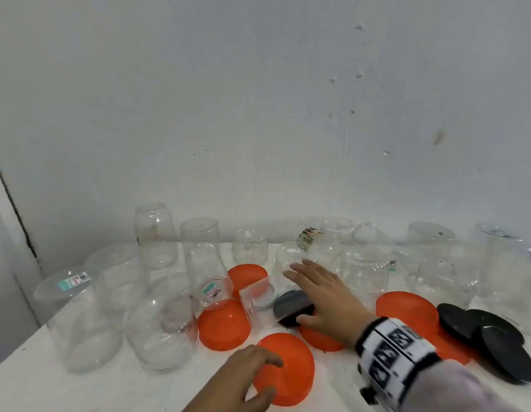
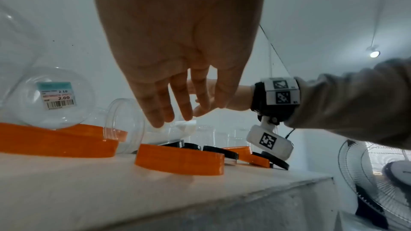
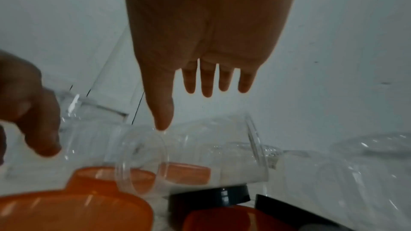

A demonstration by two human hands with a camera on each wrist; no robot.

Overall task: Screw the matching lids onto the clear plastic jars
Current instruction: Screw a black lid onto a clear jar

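Observation:
Several clear plastic jars stand mouth-down on the white table (image 1: pixel 80 391). One small jar (image 1: pixel 256 304) (image 3: pixel 189 155) lies on its side among orange lids. My right hand (image 1: pixel 296 292) (image 3: pixel 193 108) hovers over it with straight, spread fingers. The thumb is beside a black lid (image 1: pixel 291 304) (image 3: pixel 209 196) that leans on an orange lid. At the front, my left hand (image 1: pixel 270 376) (image 2: pixel 169 111) hangs relaxed just above a large orange lid (image 1: pixel 294 370) (image 2: pixel 180 161) and holds nothing.
More orange lids (image 1: pixel 224 325) lie in the middle and one (image 1: pixel 406 310) to the right. Three black lids (image 1: pixel 490 340) overlap at the right. A labelled jar (image 1: pixel 213 292) leans by the lids. The wall is close behind. A fan (image 2: pixel 378 173) stands beyond the table's edge.

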